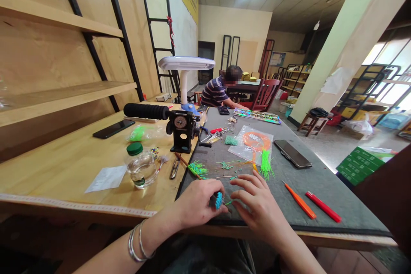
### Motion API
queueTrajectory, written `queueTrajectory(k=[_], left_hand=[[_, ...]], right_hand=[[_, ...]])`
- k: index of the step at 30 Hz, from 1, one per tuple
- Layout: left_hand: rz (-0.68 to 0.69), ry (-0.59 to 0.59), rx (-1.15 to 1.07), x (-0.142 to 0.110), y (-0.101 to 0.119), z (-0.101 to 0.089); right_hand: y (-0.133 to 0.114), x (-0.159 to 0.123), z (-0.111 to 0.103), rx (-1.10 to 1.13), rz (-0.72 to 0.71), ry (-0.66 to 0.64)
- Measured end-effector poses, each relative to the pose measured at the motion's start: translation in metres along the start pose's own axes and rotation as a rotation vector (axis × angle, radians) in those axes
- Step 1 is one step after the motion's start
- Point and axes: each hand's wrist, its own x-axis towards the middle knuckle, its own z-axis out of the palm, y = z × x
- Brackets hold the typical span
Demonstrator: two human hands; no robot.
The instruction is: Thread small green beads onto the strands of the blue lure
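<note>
Head view: the left hand [199, 199], nearly closed, holds the blue beads [218, 201], long axis near upright, above the mat [290, 175]; the right hand [255, 201], half curled just beside, perhaps pinches the green strand [228, 203]; I cannot tell.

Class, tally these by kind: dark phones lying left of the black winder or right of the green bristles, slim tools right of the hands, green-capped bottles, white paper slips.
Phones: 2 (dark flat left phone, dark flat right phone)
Slim tools: 2 (orange pointed tool, red stick-shaped tool)
Clear green-capped bottle: 1
White paper slip: 1
Total: 6
</note>
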Motion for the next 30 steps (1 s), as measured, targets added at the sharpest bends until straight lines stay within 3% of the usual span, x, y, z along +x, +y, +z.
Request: queueTrajectory(k=[6,13,20,26,30], left_hand=[[-0.002,-0.052,-0.028,-0.007,-0.007,-0.005],[0.029,-0.026,0.031,-0.011,-0.022,-0.007],[0.065,-0.05,0.068,-0.016,-0.035,-0.01],[0.012,0.068,0.019,-0.013,-0.033,-0.016],[0.015,0.141,-0.045,0.016,-0.026,-0.019]], right_hand=[[0.004,-0.027,0.005,0.029,0.148,0.18],[-0.003,-0.044,0.023,0.04,0.179,0.168],[-0.006,-0.046,0.029,-0.039,0.104,0.151],[0.002,-0.052,0.028,0.012,0.107,0.164],[0.006,-0.055,0.026,0.034,0.109,0.185]])
